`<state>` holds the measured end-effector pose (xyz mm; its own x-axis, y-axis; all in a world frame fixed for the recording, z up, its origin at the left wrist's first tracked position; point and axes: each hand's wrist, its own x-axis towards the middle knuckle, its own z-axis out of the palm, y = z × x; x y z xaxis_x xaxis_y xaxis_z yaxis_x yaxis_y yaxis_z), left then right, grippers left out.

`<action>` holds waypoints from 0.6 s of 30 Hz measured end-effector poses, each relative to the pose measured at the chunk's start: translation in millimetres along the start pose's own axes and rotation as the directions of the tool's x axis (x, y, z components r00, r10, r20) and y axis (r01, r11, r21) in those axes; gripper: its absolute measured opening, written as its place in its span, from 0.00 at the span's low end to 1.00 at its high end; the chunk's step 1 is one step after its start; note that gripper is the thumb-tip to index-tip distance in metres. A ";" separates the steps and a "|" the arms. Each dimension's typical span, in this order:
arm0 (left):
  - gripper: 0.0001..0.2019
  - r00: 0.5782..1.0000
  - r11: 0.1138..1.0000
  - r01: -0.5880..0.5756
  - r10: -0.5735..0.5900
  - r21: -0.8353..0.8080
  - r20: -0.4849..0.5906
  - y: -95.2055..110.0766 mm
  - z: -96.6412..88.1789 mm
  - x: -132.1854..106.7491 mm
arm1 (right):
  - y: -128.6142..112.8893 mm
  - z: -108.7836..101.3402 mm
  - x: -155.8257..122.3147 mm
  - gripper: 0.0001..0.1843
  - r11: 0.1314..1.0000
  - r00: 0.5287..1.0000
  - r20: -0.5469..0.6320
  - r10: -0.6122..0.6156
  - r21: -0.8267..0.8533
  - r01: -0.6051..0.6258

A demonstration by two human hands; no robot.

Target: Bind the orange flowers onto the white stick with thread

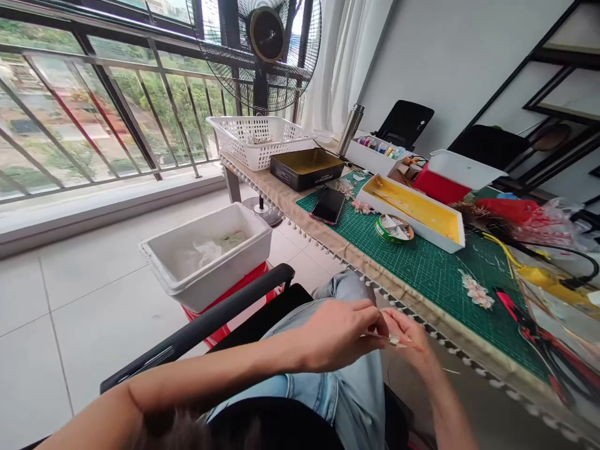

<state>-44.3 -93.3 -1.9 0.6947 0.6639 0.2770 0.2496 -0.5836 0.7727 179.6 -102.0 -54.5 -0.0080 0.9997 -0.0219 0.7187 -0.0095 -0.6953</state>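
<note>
Currently both hands meet over the lap, just short of the worktop (435,325) edge. The left hand (340,331) is closed in a pinch, thumb and forefinger clamped on the near end of a pale craft piece (392,340) that sits on a thin stem. The right hand (411,342) is motion-blurred. Its fingertips are at the far end of the same piece, but I can't tell if it grips or only touches. The piece lies roughly level between the two hands, above the jeans (347,387) and clear of the worktop.

My read on doing this well:
- Keep the left pinch as the fixed anchor and let only the right fingertips work. The part is tiny and would deform under a hard squeeze.
- Grip the stem rather than the pale part where possible.
- Working over the lap risks a drop into the chair or onto the floor. Over the green cutting mat (422,265) would be safer.
- Elbows braced, short moves; the blur suggests the right hand is moving fast for a part this small.

Further out, a pale flower cluster (478,292) lies on the mat near the hands, with red-handled pliers (510,306) just beside it. Beyond those are a round green tin (394,228) touching a yellow-lined box (417,212), and a phone (328,205) at the mat's far corner.
</note>
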 end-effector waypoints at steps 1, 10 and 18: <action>0.05 1.000 0.999 -0.027 0.026 0.017 0.015 1.2 -0.4 -1.6 | -5.0 -8.7 5.9 0.20 1.000 1.000 0.024 -0.012 0.012 0.012; 0.05 0.998 0.988 0.048 -0.054 -0.145 -0.034 7.9 1.5 2.5 | -27.8 -39.2 25.4 0.15 0.996 0.974 0.207 -0.094 0.015 0.093; 0.06 0.997 0.983 0.051 -0.041 -0.174 0.061 13.2 -4.4 3.2 | -25.7 -32.4 15.1 0.19 0.991 0.956 0.262 -0.133 0.011 0.135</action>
<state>-41.7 -96.8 11.6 0.7236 0.6574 0.2104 0.1631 -0.4589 0.8734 183.5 -86.0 -13.7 -0.2856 0.9513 -0.1163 0.7035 0.1258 -0.6994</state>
